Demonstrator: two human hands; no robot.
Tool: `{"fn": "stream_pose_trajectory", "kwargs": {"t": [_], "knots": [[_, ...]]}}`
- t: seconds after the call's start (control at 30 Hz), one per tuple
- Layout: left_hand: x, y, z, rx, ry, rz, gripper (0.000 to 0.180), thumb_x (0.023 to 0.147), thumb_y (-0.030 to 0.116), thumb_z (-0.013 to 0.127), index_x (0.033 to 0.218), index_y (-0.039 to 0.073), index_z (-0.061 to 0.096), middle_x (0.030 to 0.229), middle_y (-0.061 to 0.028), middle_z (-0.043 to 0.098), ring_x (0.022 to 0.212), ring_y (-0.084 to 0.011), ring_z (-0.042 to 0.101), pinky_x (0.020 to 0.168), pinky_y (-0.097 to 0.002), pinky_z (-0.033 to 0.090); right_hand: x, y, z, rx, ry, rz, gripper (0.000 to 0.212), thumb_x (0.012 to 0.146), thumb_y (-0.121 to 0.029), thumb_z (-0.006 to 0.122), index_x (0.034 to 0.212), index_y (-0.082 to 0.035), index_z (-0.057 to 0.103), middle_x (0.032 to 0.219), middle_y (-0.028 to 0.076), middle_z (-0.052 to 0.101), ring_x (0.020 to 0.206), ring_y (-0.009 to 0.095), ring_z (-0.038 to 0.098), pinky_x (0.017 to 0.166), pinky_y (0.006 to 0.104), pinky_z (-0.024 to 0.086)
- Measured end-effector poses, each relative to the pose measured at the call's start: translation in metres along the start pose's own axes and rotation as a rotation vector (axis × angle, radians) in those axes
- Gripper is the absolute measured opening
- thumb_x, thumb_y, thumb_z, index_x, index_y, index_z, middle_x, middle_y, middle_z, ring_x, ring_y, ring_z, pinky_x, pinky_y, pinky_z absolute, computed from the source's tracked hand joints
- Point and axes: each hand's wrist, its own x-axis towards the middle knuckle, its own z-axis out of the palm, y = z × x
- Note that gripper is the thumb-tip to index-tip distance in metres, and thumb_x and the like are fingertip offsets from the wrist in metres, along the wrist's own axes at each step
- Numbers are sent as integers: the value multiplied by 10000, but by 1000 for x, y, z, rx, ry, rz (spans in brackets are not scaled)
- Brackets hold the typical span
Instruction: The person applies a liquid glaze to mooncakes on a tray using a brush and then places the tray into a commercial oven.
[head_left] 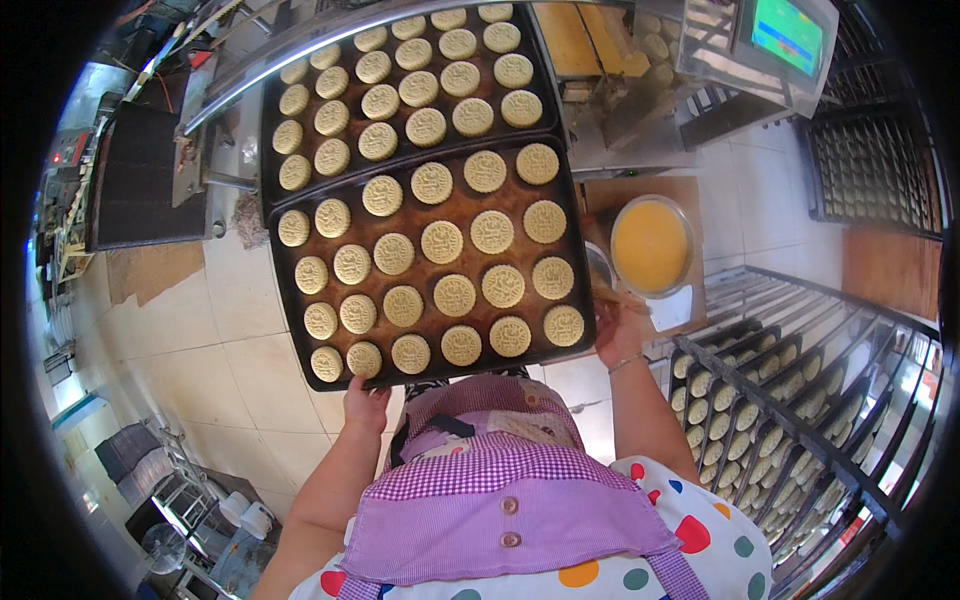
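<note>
A dark baking tray (470, 372) lies before me, with several rows of round, pale stamped pastries (441, 242) on its brown, oily surface. My left hand (367, 403) grips the tray's near edge, left of its middle, with a fingertip by a pastry in the front row. At the near right corner, my right hand (619, 331) is closed on the tray's side edge; some of its fingers are hard to make out. Just beyond that hand stands a round metal bowl (652, 246) of orange-yellow liquid.
A second tray (350, 157) of similar pastries adjoins the far edge, under a metal rail (290, 70). On the right stands a rack (800, 415) holding loaded trays. A machine with a lit screen (787, 35) is at the far right. Tiled floor (240, 370) shows on the left.
</note>
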Motion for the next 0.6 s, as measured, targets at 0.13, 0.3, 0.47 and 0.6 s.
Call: {"fn": "stream_pose_trajectory", "kwargs": {"t": [0.13,0.3,0.47,0.6], "knots": [[22,45,-34,59,193,179,414,874,288,532,1223,78,457,1207,-79,480,1062,-267,483,858,-435,437,-10,11,-15,-239,-34,195,340,956,-383,414,1023,-100,590,961,52,618,903,197,579,825,345,469],[61,114,-76,574,38,399,534,901,382,515,1312,54,420,1224,-71,542,1068,-205,527,899,-363,423,-15,11,29,-451,-124,22,527,950,-493,356,1165,-50,543,1119,98,604,1032,231,557,932,336,424],[34,134,-26,118,-315,142,551,914,499,450,1267,77,471,1255,-100,537,1178,-270,485,1024,-387,370,15,36,24,-452,228,-348,623,925,-510,400,1178,46,526,1087,123,612,995,258,569,894,323,437],[34,143,-59,114,-337,131,458,923,400,461,1237,68,495,1257,-101,537,1148,-272,506,1008,-389,384,-27,74,8,-668,461,-574,657,903,-519,416,1096,88,578,1033,199,629,954,297,587,839,351,445]]}}
